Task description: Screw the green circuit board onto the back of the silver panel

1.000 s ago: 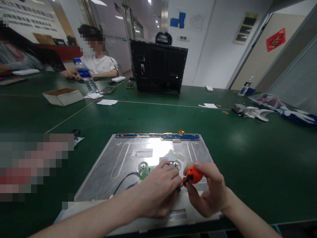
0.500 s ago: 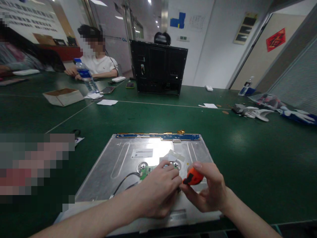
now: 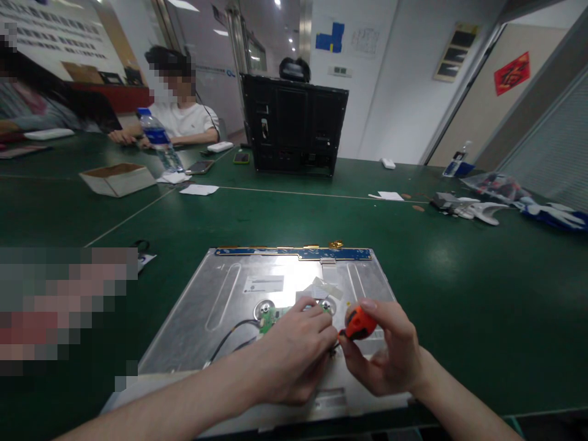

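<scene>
A silver metal panel [image 3: 220,306], the back of a screen, lies flat on the green table [image 3: 459,294] in front of me. A small green circuit board [image 3: 271,317] with black cables [image 3: 229,340] sits near its middle. My left hand [image 3: 294,358] rests on the panel, fingers curled down over the board's right end. My right hand [image 3: 390,355] grips an orange-handled screwdriver [image 3: 359,323], its tip pointing down-left toward my left fingertips. The tip itself is hidden between the hands.
A black monitor back [image 3: 294,125] stands upright across the table, with a head behind it. A seated person in white [image 3: 184,116], a water bottle [image 3: 158,141], a cardboard box [image 3: 117,177], phones and papers lie far left. Gloves and bags [image 3: 487,208] are far right.
The screwdriver handle has turned and shifted slightly in my right hand's fingers. My left hand has stayed on the board.
</scene>
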The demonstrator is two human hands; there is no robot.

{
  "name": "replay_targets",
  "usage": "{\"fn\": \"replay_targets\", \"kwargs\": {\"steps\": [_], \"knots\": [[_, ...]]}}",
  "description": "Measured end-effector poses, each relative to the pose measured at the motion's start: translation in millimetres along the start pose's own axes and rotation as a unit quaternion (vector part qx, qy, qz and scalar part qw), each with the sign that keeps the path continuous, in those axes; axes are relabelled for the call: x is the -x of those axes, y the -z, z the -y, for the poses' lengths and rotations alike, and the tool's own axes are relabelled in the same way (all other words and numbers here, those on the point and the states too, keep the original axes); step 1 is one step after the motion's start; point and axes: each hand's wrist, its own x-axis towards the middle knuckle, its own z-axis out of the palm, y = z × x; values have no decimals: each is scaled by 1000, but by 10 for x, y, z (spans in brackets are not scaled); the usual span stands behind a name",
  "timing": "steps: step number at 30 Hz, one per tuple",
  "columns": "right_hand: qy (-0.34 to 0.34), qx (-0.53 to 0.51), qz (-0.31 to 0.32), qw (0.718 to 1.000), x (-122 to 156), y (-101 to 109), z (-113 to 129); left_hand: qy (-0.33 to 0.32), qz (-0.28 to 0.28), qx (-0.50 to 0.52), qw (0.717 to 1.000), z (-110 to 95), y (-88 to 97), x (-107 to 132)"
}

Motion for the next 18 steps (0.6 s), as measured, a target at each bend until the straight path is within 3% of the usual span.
{"fn": "replay_targets", "kwargs": {"steps": [18], "knots": [[2, -19, 4, 1000, -16, 19, 15, -1, 3, 5, 1000, 35, -44, 10]]}}
